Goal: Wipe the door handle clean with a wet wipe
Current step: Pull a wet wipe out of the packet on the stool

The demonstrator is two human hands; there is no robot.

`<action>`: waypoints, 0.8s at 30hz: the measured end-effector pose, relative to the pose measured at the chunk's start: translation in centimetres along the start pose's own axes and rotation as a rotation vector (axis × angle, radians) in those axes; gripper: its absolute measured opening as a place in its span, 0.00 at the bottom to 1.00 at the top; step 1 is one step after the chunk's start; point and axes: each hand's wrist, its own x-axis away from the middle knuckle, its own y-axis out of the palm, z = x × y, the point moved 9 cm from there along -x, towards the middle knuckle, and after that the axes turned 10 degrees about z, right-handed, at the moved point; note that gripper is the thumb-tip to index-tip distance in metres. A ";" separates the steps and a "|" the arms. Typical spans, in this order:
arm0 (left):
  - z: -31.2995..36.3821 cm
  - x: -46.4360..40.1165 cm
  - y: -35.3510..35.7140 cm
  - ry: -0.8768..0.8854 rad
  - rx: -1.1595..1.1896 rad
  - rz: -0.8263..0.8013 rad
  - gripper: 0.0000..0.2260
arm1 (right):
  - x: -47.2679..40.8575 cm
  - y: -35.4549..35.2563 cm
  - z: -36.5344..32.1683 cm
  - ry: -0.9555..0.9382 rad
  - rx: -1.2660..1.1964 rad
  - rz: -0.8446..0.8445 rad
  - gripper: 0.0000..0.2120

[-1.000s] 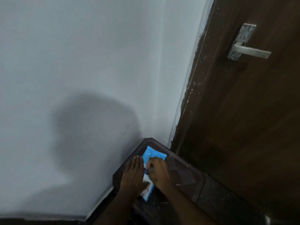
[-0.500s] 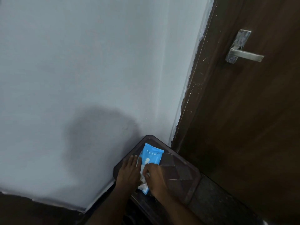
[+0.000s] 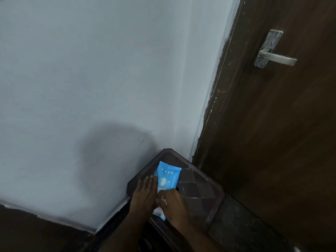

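Pressing the wipe pack [image 3: 168, 177] flat-palmed, left hand [image 3: 144, 196] steadies while right hand [image 3: 172, 202] pinches its flap on the counter [image 3: 205, 193].

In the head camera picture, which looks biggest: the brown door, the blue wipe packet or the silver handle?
1. Dark brown wooden door: biggest by far.
2. Blue plastic wet wipe packet.
3. Silver metal lever door handle.
The last two look alike, and the packet is nearer the camera, so their order is unsure.

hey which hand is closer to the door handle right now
The right hand. It rests on the near end of the blue wet wipe pack, on the side facing the door handle. The left hand lies flat along the pack's far side, farther away.
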 end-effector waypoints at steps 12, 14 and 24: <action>1.0 0.3 0.5 -0.049 0.123 0.086 0.54 | -7.4 -6.3 1.2 0.063 0.242 0.134 0.06; 1.4 0.1 1.2 -0.029 0.111 0.053 0.52 | -7.8 -5.1 1.5 0.064 0.300 0.083 0.05; 1.3 -2.3 0.8 0.042 0.114 -0.034 0.42 | -8.5 -2.0 2.8 0.086 0.319 -0.006 0.17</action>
